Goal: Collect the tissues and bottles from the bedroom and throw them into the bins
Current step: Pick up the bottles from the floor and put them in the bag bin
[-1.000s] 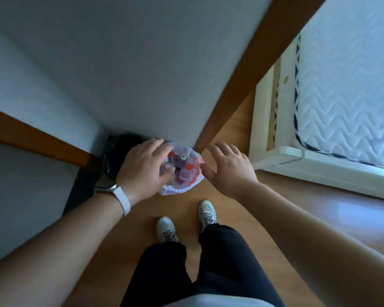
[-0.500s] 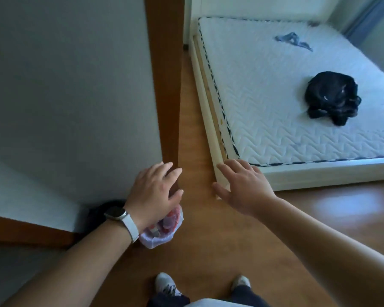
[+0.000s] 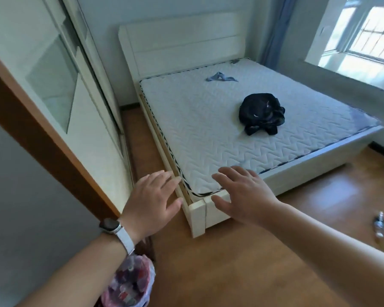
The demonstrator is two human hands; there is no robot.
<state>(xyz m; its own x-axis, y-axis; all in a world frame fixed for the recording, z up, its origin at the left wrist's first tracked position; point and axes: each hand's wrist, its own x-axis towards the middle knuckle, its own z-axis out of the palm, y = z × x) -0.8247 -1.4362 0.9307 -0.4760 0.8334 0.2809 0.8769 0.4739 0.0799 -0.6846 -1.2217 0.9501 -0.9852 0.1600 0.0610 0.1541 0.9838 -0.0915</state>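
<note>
Since 0.5 s ago the view has lifted off the floor toward the bed, and both hands have come up and away from the bin; left hand palm down, fingers straight and slightly spread, holding nothing, over the floor strip just beside the bed frame corner; right hand likewise flat and spread, empty, over the near corner of the mattress; contact with it cannot be told; white-strapped watch on left wrist; bin bag low left, under the left forearm, pale and translucent, packed with red-labelled bottles; 1 clear bottle lies on the wooden floor far right, well apart from both hands; black clothing bundle mid-mattress; small blue cloth near the headboard.
</note>
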